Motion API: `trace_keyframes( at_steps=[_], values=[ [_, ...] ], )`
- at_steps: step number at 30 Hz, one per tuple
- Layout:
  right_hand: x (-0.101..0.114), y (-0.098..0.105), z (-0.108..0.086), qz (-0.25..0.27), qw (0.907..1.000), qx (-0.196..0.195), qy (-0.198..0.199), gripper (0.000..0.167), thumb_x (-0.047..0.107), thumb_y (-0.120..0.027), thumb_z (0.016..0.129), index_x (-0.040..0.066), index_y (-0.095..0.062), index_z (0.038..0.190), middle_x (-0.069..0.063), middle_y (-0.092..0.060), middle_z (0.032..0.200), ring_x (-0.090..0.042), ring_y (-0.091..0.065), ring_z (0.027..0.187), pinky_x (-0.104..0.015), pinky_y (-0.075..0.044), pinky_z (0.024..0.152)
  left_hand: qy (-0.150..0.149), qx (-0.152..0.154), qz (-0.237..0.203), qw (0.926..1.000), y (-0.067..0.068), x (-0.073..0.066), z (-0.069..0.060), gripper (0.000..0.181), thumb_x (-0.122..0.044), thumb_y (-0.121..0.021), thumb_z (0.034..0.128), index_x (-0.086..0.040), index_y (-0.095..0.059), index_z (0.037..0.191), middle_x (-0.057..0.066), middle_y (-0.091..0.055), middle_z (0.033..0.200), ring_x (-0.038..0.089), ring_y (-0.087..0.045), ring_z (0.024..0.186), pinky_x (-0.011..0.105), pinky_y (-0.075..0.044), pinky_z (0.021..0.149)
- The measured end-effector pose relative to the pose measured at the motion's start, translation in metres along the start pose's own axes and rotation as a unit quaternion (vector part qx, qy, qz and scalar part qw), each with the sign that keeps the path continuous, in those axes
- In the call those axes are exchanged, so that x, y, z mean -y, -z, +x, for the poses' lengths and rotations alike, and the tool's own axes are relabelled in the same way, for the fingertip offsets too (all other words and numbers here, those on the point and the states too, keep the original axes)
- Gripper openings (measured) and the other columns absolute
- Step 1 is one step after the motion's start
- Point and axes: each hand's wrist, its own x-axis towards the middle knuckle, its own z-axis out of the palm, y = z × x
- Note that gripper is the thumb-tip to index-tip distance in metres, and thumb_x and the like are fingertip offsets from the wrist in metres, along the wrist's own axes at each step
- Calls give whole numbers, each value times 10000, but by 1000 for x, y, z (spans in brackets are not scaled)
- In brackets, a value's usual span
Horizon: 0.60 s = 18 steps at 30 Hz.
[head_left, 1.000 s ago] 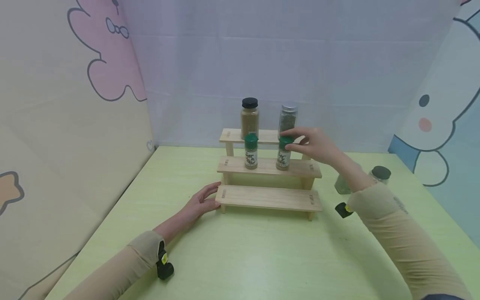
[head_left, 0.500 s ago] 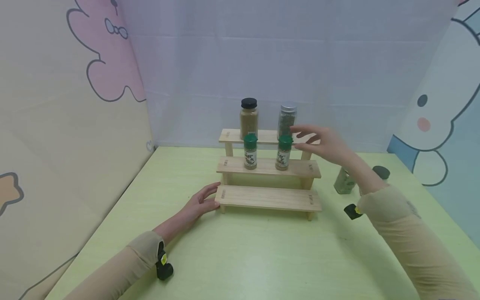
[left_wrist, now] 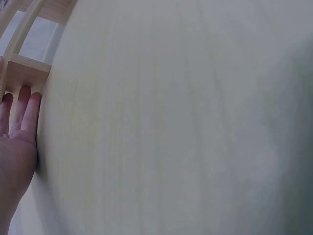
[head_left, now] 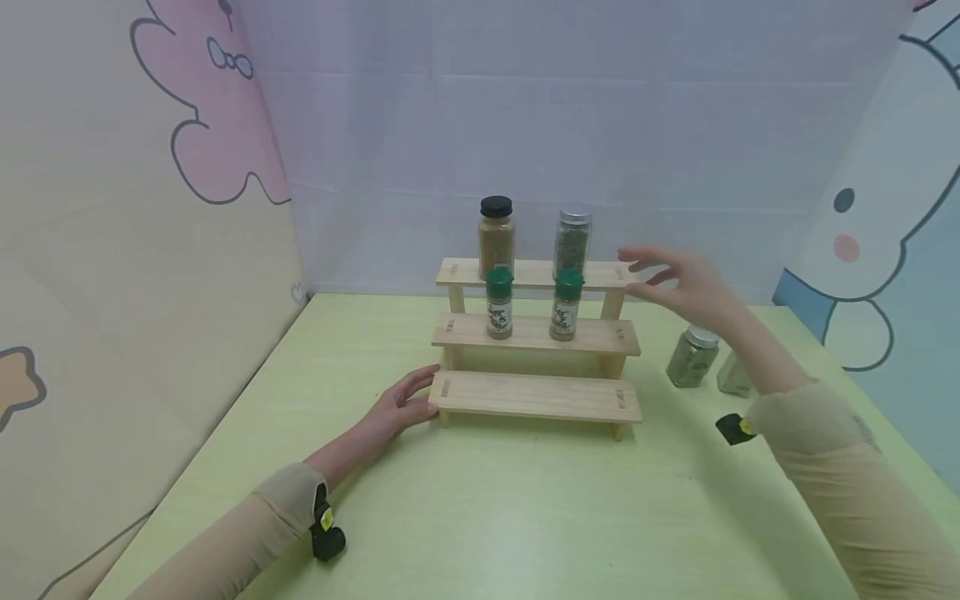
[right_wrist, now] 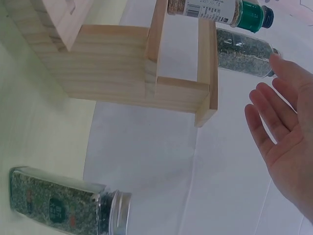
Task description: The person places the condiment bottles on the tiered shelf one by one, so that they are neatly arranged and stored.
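Observation:
A three-step wooden display rack (head_left: 536, 396) stands on the table. My left hand (head_left: 393, 410) rests at the left end of its lowest step; in the left wrist view its straight fingers (left_wrist: 30, 110) touch the wooden leg. My right hand (head_left: 686, 283) hovers off the right end of the top step, fingers loosely bent and holding nothing. Two green-capped spice jars (head_left: 565, 312) stand on the middle step. The top step bears a black-capped jar of brown powder (head_left: 497, 242) and a silver-capped jar of dried herbs (head_left: 573, 242).
On the table right of the rack stands a silver-capped herb jar (head_left: 692, 358). Another jar (head_left: 735, 377) beside it is partly hidden by my right forearm. Printed cloth walls (head_left: 480, 125) enclose the table at the back and sides.
My right hand has let go of the right green-capped jar and moved right, away from it. That jar stays on the middle step. The left hand has not moved.

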Motion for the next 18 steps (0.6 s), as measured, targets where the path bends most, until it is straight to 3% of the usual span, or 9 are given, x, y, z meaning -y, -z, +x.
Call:
trace_keyframes(
  at_steps=[3,8,15,18],
  values=[
    [-6,3,-6,-122,9999,-47,-57,519,197,-710,916,191,-551,1410,-51,-621,1381,20,-582,1093,-78,-464,836,-5,17,9,10000,0,0,0,660,-170,-606,973,-284,-297,1544,51,-291,1622,306,-471,1395,458,-398,1132],
    [-16,7,-16,-247,9993,-128,-230,513,205,-708,919,212,-553,1408,-66,-632,1362,-168,-611,1120,-73,-454,828,14,15,0,10000,1,1,0,660,-167,-609,972,-290,-300,1542,48,-289,1623,309,-468,1397,460,-397,1131],
    [-34,7,-34,-403,9974,-581,138,478,108,-742,875,145,-619,1336,-104,-670,1300,135,-541,1040,-48,-460,786,44,20,-1,10000,1,2,0,663,-172,-613,970,-294,-300,1542,43,-283,1625,307,-466,1399,462,-389,1136],
    [-43,7,-42,-484,9955,-784,203,472,71,-756,849,112,-638,1304,-122,-684,1267,186,-506,1030,-28,-445,776,57,15,-12,10000,2,2,1,662,-173,-616,968,-300,-304,1539,36,-285,1624,301,-468,1399,456,-388,1136]
  ],
)
